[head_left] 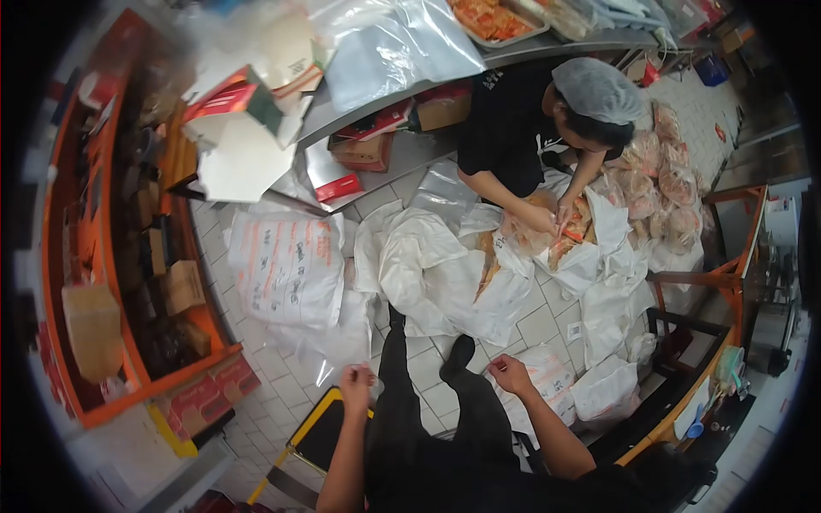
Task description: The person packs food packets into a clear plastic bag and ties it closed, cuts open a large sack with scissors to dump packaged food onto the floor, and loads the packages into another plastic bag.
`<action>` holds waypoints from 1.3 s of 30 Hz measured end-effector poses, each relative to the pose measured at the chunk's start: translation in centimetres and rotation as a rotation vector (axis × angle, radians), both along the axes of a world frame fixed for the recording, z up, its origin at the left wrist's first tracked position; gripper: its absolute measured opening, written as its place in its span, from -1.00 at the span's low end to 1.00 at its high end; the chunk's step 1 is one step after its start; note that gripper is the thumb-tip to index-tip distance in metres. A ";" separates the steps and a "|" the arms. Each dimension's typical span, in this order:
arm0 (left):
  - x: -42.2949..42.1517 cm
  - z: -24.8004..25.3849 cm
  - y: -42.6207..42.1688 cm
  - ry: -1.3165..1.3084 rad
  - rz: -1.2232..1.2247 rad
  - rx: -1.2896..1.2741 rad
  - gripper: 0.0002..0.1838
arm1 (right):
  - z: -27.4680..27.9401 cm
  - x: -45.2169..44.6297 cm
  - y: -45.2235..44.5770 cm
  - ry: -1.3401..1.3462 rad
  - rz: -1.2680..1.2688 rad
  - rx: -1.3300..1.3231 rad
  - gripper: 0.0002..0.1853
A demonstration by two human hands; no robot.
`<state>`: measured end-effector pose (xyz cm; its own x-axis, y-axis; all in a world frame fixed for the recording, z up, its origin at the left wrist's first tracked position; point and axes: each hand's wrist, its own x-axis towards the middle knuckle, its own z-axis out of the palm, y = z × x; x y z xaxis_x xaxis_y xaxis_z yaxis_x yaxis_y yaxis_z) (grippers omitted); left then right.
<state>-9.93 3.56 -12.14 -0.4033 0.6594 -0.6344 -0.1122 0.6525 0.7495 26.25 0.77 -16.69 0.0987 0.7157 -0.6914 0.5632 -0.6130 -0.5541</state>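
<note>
Head — white sack (421, 256) beyond hands (356, 383) (510, 374)

1. The single view looks from the wearer's head, forward and steeply down over the legs (398, 376) to the tiled floor (536, 327).
2. The left hand (357, 385) and right hand (510, 374) are near, low in view; the co-worker (509, 128) is farther off, upper right.
3. A wide lens bows the orange shelf (184, 374) and darkens the corners.
</note>
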 end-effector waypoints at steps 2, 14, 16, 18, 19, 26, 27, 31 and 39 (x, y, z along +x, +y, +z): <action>0.8 -4.9 2.3 0.116 -0.288 -0.010 -0.74 | -1.2 -3.3 4.5 0.016 -0.060 0.010 -0.78; 4.5 -31.1 9.5 0.060 -1.328 -0.112 -0.66 | -36.7 -14.8 53.5 -0.239 -0.153 0.746 -0.77; 4.1 -31.7 11.1 0.014 -1.438 -0.103 -0.72 | -40.5 -14.4 58.8 -0.391 0.140 0.697 -0.69; 4.4 -30.9 14.4 -0.055 -1.389 -0.193 -0.74 | -43.7 -14.9 62.5 -0.507 0.324 0.641 -0.56; 4.0 -30.8 15.5 -0.027 -1.402 -0.162 -0.74 | -44.3 -15.4 63.7 -0.493 0.297 0.601 -0.47; 3.3 -31.2 17.3 -0.120 -1.426 -0.235 -0.77 | -50.0 -15.7 61.8 -0.057 0.004 0.896 -0.14; 3.4 -31.0 17.2 -0.093 -1.377 -0.225 -0.78 | -48.5 -15.3 59.3 0.052 -0.109 0.900 -0.22; 5.3 -29.5 17.5 -0.218 -1.205 -0.455 -0.79 | -43.1 -10.2 41.4 -0.208 -0.186 0.926 -0.75; 9.5 -28.1 12.7 -0.132 -1.247 -0.449 -0.73 | -51.0 -5.9 11.2 -0.252 0.473 -0.245 -0.30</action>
<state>-0.44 16.21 -40.28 0.3945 0.2647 -0.8800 0.6822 0.5572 0.4734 20.34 12.00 -67.67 -0.0094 0.5443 -0.8389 0.9026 -0.3565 -0.2414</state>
